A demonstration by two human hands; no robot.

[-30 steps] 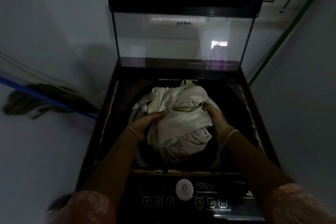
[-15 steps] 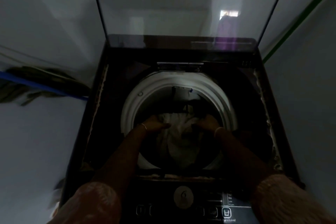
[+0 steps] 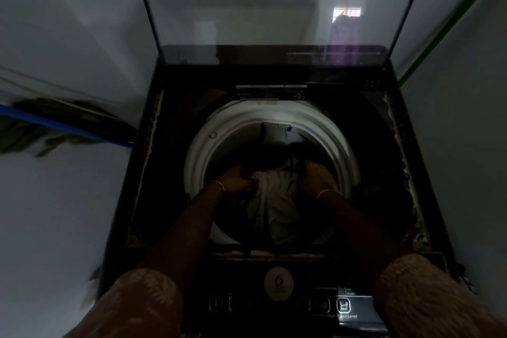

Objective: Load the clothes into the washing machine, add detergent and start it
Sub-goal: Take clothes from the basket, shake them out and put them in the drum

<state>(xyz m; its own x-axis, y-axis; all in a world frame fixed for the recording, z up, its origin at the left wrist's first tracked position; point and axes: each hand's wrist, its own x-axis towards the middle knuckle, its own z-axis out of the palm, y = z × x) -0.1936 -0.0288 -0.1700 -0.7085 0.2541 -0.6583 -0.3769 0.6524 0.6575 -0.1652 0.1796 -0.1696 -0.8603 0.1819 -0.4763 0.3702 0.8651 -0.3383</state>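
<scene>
head view: dim, looking down into washer, glass lid up
clothes: pale bundle, down inside drum
left hand: fist closed on clothes' left edge
right hand: clutching clothes' right edge
panel: near edge, between sleeves

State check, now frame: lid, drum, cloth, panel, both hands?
Lid: open, upright.
Drum: partly loaded.
Cloth: pale, bunched inside drum.
Panel: mostly dark; one icon lit.
Left hand: grip shut on cloth.
Right hand: grip shut on cloth.
</scene>
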